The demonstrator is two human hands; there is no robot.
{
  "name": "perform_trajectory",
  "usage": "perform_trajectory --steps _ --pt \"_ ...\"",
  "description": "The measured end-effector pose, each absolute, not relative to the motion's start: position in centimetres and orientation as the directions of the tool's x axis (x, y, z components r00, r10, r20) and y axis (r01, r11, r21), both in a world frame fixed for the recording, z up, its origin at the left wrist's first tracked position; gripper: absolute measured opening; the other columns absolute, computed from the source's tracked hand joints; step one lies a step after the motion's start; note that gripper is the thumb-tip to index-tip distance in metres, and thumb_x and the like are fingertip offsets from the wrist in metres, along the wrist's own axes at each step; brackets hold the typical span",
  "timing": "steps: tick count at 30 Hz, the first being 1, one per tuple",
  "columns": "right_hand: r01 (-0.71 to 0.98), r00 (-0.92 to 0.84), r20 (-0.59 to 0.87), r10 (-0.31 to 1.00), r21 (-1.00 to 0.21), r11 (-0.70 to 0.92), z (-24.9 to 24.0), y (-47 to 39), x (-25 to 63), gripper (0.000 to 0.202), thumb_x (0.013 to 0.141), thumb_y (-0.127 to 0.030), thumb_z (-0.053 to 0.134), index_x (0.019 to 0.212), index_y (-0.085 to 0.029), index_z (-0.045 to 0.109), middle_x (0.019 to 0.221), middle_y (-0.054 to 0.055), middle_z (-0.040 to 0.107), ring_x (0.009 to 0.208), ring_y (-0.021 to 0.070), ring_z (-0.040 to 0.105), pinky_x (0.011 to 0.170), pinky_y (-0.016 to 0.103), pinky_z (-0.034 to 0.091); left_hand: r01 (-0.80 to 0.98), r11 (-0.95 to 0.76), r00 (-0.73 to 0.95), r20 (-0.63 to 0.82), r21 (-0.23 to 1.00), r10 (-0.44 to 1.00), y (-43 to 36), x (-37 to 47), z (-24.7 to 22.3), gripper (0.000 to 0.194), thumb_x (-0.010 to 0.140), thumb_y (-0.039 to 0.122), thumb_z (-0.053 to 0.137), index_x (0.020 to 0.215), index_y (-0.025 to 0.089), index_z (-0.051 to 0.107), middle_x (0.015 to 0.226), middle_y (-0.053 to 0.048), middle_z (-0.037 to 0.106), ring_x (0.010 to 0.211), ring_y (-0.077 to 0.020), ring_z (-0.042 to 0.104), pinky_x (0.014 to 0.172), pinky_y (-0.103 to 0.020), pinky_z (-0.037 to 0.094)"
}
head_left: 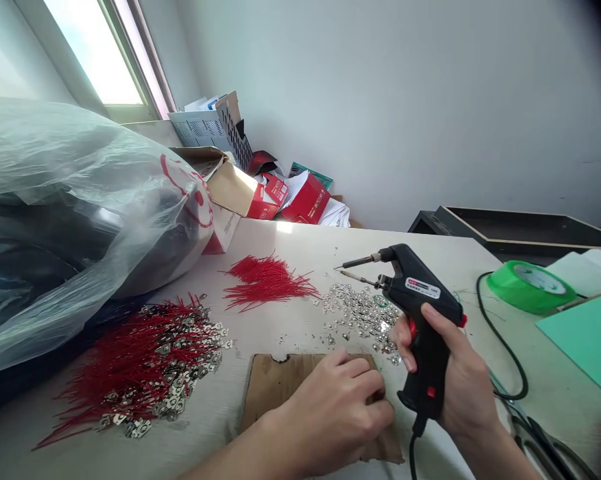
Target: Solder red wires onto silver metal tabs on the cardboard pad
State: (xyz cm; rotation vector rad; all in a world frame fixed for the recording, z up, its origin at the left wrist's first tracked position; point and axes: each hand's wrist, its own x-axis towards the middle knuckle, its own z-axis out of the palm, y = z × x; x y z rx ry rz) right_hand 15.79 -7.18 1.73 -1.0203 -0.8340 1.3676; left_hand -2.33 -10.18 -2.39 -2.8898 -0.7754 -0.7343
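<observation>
My right hand (468, 380) is wrapped around the grip of a black soldering gun (425, 313), index finger at its red trigger. The gun's tip points left, above a scatter of small metal terminals (360, 310). My left hand (338, 403) rests over a piece of brown cardboard (275, 380), its fingers curled in; whatever they hold is hidden behind the hand. Past the cardboard lies a bunch of loose red wires (270, 283). On the left is a large pile of red wires with metal terminals on their ends (140, 367).
A big clear plastic bag (130, 193) bulges over the table's left side. Red and white boxes (300, 197) and a file holder (205, 127) stand at the back. Right of the gun are a green tape roll (525, 287), green sheets (585, 340) and a black cable (510, 347).
</observation>
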Motion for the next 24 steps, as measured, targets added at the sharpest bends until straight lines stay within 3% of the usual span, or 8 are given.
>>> perform_trajectory --steps 4,11,18,24 --pt "-0.38 0.005 -0.111 0.994 -0.92 -0.101 1.31 -7.11 16.11 0.044 0.087 -0.056 0.076 0.067 -0.02 0.062 0.063 0.003 0.057 0.05 0.0121 0.049 0.047 0.025 0.045 0.489 -0.87 0.756 0.468 0.059 0.457 -10.17 -2.4 -2.21 0.007 0.094 0.017 0.069 0.09 0.02 0.064 0.09 -0.002 0.064 0.081 -0.0179 0.056 0.069 -0.038 0.037" --pt "-0.316 0.124 -0.094 0.988 -0.947 -0.051 1.15 -6.9 15.97 0.042 0.082 -0.057 0.08 0.071 -0.017 0.072 0.075 0.007 0.069 0.045 0.0107 0.05 0.036 0.024 0.035 0.529 -0.848 0.725 0.502 0.033 0.471 -10.58 -1.98 -2.68 0.012 0.094 0.015 0.066 0.086 0.019 0.058 0.083 -0.001 0.061 0.075 -0.0173 0.053 0.066 -0.038 0.036" --pt "-0.297 0.114 -0.149 0.982 -0.949 -0.109 1.08 -6.86 16.08 0.042 0.084 -0.059 0.076 0.088 -0.017 0.081 0.055 0.005 0.058 0.043 0.015 0.046 0.031 0.026 0.031 0.563 -0.827 0.704 0.519 0.009 0.485 -10.66 -1.79 -2.6 0.015 0.092 0.016 0.069 0.083 0.019 0.057 0.081 -0.001 0.059 0.074 -0.0183 0.051 0.066 -0.038 0.034" --pt "-0.304 0.129 -0.146 0.981 -0.947 -0.101 1.03 -6.86 16.03 0.039 0.083 -0.057 0.077 0.084 -0.018 0.081 0.055 0.005 0.059 0.042 0.0149 0.044 0.03 0.027 0.026 0.574 -0.817 0.716 0.517 -0.051 0.47 -10.79 -1.77 -2.27 0.019 0.093 0.015 0.068 0.079 0.019 0.057 0.077 -0.002 0.057 0.072 -0.0182 0.05 0.065 -0.037 0.03"
